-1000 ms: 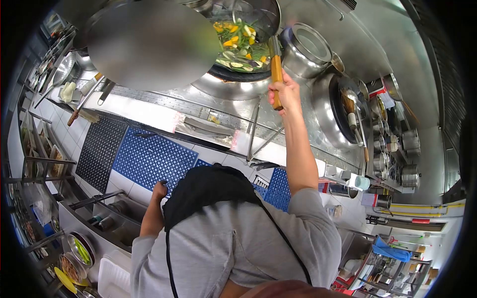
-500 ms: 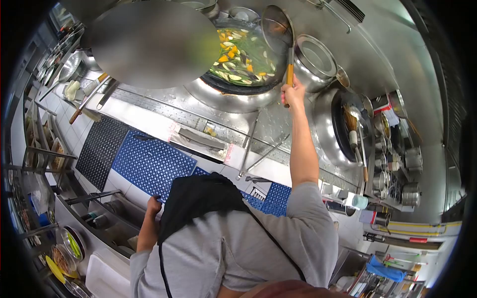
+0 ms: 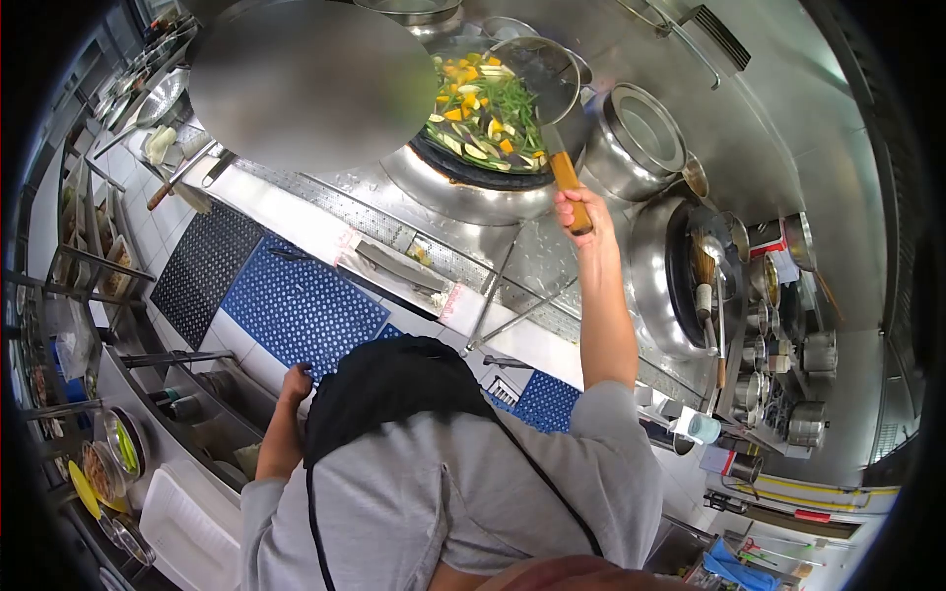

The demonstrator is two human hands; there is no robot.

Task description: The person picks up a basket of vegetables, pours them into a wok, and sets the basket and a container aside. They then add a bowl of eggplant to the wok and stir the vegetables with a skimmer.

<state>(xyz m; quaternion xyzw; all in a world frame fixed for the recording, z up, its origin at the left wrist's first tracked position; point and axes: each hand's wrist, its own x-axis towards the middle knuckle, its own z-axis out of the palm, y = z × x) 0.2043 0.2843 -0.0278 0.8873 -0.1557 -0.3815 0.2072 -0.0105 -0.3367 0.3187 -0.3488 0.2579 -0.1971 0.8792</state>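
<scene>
Down by the person's hip, the left hand [image 3: 295, 380] hangs over the blue floor mat [image 3: 296, 305] with its fingers curled; whether it grips anything cannot be told. Farther out, at the end of a stretched arm, the right hand [image 3: 579, 210] is clamped on the wooden handle of a ladle [image 3: 564, 173]. The ladle's bowl sits tilted over the right side of the wok [image 3: 448, 163], which holds cut vegetables [image 3: 481, 113]. A steel pot [image 3: 645, 138] stands just right of the wok.

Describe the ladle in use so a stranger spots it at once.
Find the steel wok full of yellow and green vegetables. The ladle holds its round bowl over the right side, wooden handle in the right hand. Other wooden-handled tools lie unheld.
</scene>
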